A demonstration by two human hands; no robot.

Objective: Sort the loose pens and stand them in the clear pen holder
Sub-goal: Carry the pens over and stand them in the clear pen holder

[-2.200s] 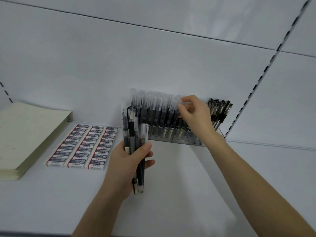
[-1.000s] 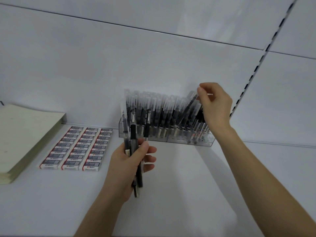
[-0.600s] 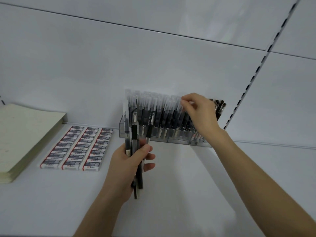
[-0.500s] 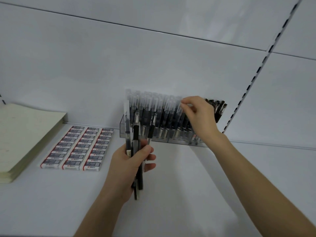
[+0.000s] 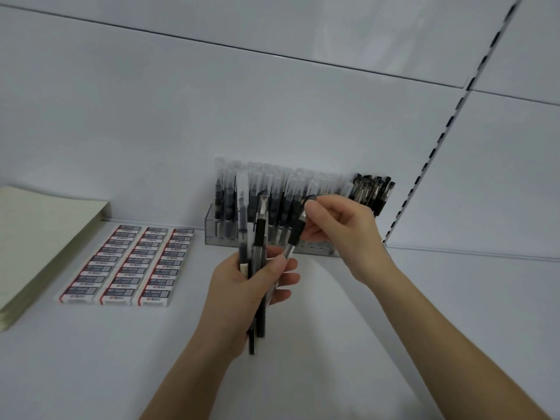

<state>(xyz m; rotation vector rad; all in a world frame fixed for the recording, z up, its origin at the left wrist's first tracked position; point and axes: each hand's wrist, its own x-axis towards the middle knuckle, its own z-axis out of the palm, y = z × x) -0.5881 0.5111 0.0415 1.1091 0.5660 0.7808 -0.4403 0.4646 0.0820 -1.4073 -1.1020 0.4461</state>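
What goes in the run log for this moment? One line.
phase: sorting | left hand: grips pen bundle | right hand: pinches one pen by its top | clear pen holder: rows of pens standing

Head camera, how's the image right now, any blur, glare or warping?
Head view: even, soft light with a faint sheen on the back panel; a soft shadow on the shelf by the right arm; the slotted upright bows from the wide lens; pens in the holder look smeared, and the pen pinched by the right hand is slightly blurred.
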